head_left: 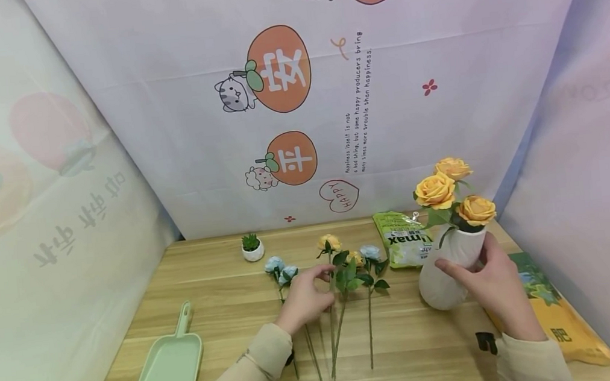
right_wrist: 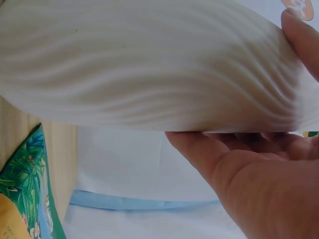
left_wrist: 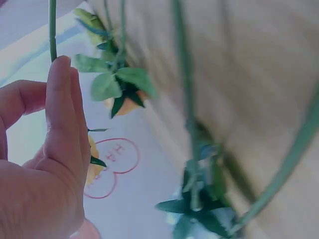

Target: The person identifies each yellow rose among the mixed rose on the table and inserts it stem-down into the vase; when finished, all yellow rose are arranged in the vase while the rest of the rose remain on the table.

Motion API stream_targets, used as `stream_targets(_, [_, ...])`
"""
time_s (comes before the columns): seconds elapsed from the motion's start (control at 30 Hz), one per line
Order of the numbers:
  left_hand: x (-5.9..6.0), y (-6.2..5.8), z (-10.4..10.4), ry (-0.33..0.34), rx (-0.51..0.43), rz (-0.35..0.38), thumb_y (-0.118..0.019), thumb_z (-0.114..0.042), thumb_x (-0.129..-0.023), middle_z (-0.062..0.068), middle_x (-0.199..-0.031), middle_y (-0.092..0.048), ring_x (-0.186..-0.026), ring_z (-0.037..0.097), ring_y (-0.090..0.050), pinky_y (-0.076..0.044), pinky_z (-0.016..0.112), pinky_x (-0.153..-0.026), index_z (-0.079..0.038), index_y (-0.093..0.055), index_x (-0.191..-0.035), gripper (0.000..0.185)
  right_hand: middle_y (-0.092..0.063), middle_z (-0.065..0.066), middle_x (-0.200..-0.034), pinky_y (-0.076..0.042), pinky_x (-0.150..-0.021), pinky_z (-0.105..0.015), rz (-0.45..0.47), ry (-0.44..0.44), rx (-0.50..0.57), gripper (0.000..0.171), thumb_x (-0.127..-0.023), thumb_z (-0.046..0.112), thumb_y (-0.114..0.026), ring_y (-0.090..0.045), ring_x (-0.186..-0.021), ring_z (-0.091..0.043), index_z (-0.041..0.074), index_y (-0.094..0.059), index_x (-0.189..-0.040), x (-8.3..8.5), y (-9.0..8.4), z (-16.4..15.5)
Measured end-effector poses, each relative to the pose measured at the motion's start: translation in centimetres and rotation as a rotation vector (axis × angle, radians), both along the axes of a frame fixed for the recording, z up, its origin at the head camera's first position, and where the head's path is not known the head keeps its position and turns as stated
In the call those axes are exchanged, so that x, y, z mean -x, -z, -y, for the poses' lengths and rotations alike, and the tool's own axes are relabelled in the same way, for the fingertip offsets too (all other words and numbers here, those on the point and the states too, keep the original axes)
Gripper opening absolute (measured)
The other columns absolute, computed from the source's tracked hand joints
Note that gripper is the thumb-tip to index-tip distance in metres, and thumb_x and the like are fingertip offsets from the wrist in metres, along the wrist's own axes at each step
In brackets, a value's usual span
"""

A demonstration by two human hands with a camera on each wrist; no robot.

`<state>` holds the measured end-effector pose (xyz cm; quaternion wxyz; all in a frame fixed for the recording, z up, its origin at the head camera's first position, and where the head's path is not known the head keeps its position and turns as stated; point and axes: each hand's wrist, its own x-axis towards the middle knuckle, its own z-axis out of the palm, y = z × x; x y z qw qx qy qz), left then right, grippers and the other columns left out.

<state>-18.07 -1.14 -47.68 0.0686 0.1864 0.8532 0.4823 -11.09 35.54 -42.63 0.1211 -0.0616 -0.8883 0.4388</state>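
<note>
At the middle of the wooden table point(head_left: 229, 318), the left hand point(head_left: 305, 299) rests over the loose flowers, its fingers pinching the thin green stem point(head_left: 332, 327) of the yellow-headed loose flower point(head_left: 329, 242); the left wrist view shows that stem running up past the fingertip point(left_wrist: 62, 89). To the right, the right hand point(head_left: 495, 286) grasps the white ribbed vase point(head_left: 442, 269), thumb on its near side and fingers curled round its right flank, the palm against the wall in the right wrist view. Three orange roses point(head_left: 435, 190) stand in the vase. About four loose stems lie on the table: blue blooms at the left point(head_left: 281, 270), yellow ones in the middle, one pale blue at the right point(head_left: 369, 252). One green dustpan point(head_left: 170, 362) lies near left, one small potted plant point(head_left: 252, 247) far back, one green packet point(head_left: 404, 239) behind the vase, one yellow bag point(head_left: 558, 313) at the right edge.
</note>
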Motion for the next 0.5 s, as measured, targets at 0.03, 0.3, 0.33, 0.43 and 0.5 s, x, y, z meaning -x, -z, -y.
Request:
stream_targets(0.03, [0.0,-0.3,-0.1,-0.002,-0.008,-0.011,-0.07,0.007,-0.088,0.016,-0.129,-0.066,-0.054,0.012,-0.067,-0.057,0.028,-0.051,-0.012,-0.063,-0.15,0.066,-0.056,-0.031,-0.143,-0.059,-0.089,-0.063,0.002,0.0,0.001,0.102,-0.093,0.057,-0.081,-0.061,-0.123,-0.049,0.001,-0.03,-0.162,0.0,0.0,0.0])
stream_targets(0.3, [0.1,-2.6,-1.0,0.007,-0.087,-0.136,-0.076,0.002,-0.094,0.01,-0.13,-0.067,-0.072,0.008,-0.073,-0.061,0.028,-0.058,-0.022,-0.064,-0.151,0.063,-0.054,-0.032,-0.145,-0.058,-0.09,-0.064,0.014,0.003,0.008,0.105,-0.093,0.059,-0.081,-0.06,-0.125,-0.05,0.001,-0.028,-0.163,0.0,-0.1,0.0])
stream_targets(0.33, [0.1,-2.8,-1.1,0.009,-0.095,-0.154,-0.076,0.001,-0.094,0.01,-0.13,-0.067,-0.074,0.007,-0.074,-0.062,0.028,-0.059,-0.023,-0.063,-0.151,0.063,-0.054,-0.033,-0.145,-0.058,-0.09,-0.065,0.014,0.001,0.008,0.105,-0.093,0.059,-0.081,-0.06,-0.125,-0.051,0.001,-0.028,-0.163,0.0,-0.1,0.0])
stream_targets(0.43, [0.1,-3.6,-1.6,0.014,-0.12,-0.215,-0.077,0.001,-0.094,0.011,-0.13,-0.067,-0.078,0.006,-0.073,-0.063,0.027,-0.06,-0.023,-0.064,-0.15,0.062,-0.054,-0.033,-0.145,-0.058,-0.091,-0.066,0.014,-0.001,0.01,0.105,-0.093,0.059,-0.081,-0.06,-0.125,-0.051,0.001,-0.028,-0.163,-0.1,-0.1,0.1])
stream_targets(0.5, [0.1,-4.3,-2.0,0.022,-0.144,-0.262,-0.077,0.001,-0.094,0.009,-0.129,-0.067,-0.08,0.005,-0.074,-0.063,0.026,-0.061,-0.023,-0.064,-0.15,0.062,-0.054,-0.033,-0.146,-0.058,-0.092,-0.067,0.012,0.0,0.008,0.105,-0.093,0.059,-0.081,-0.06,-0.126,-0.051,0.001,-0.028,-0.163,-0.1,-0.1,0.1])
